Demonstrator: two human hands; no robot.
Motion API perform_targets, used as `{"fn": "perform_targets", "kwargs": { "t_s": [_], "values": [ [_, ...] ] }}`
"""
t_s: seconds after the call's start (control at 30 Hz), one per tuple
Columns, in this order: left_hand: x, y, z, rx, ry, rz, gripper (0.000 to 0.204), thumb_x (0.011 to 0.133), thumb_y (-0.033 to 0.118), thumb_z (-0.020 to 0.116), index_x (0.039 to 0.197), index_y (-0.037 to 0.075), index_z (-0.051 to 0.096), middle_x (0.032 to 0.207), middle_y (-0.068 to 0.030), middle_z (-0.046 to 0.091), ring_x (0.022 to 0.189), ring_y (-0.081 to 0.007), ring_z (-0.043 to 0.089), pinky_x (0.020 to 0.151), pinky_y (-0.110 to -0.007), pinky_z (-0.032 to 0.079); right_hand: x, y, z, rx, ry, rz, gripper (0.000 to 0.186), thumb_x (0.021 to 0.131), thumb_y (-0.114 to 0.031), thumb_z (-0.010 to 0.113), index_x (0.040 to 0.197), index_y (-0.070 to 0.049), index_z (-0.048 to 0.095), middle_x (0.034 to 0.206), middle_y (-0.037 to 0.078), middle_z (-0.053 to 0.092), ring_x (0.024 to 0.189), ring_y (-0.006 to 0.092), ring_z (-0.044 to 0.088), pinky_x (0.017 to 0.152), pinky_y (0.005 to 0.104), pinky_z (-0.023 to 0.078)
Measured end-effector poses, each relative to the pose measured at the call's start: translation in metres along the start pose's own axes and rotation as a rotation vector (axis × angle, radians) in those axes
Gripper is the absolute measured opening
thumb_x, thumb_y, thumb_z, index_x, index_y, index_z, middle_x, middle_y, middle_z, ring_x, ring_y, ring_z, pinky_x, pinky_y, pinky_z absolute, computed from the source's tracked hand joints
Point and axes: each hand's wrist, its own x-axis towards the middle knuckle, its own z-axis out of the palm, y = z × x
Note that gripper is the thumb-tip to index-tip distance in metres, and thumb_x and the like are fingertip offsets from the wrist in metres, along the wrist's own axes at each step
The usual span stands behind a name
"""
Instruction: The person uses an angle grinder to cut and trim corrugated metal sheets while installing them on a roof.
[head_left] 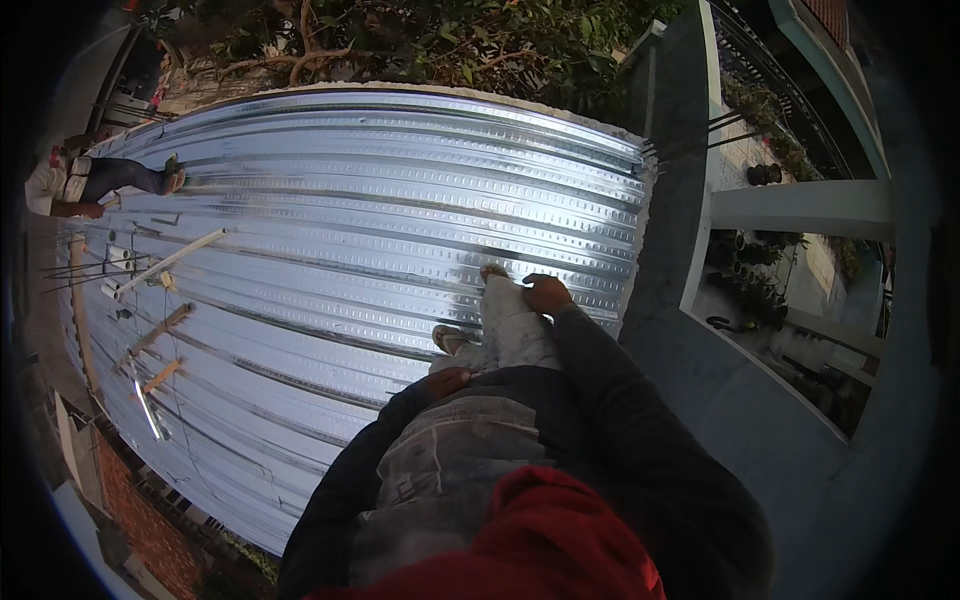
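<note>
head view: right hand (548, 294) clamped on trouser leg (510, 325), left hand (447, 381) loosely curled on knee, above corrugated metal sheets (380, 210).

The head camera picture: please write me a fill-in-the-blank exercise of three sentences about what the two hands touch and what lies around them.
1. The person's right hand rests on the person's own pale trouser ____, near the shin.
2. The left hand rests by the knee, above the shiny ribbed sheets of silver ____ decking.
3. Another person works at the far ____ side of the picture, beyond the loose wooden battens.

Missing words: leg; metal; left
</note>
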Motion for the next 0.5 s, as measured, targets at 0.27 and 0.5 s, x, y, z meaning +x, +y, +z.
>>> {"fn": "perform_targets", "kwargs": {
  "t_s": [0.27,0.5],
  "values": [
    [0.028,0.063,0.018,0.625,-0.013,-0.05,0.048,0.097,0.052,0.06,0.091,0.005,0.063,0.081,-0.0082,0.062,0.081,-0.0161,0.058,0.075,-0.036,0.047,-0.057,0.066,-0.008,0.223,0.17,0.334,0.046,0.085,-0.039,0.062,0.125,-0.017,0.069,0.12,0.015,0.069,0.112,0.0346,0.065,0.098,0.0432,0.051],
    [0.106,0.078,0.048,0.657,-0.057,-0.069,0.042,0.094,0.046,0.067,0.087,0.005,0.064,0.082,-0.0086,0.063,0.079,-0.0189,0.06,0.077,-0.037,0.048,0.009,0.207,0.003,0.43,0.199,0.505,0.077,0.085,-0.028,0.066,0.155,-0.016,0.034,0.111,0.024,0.07,0.105,0.0402,0.067,0.094,0.0491,0.051]
  ]
}}
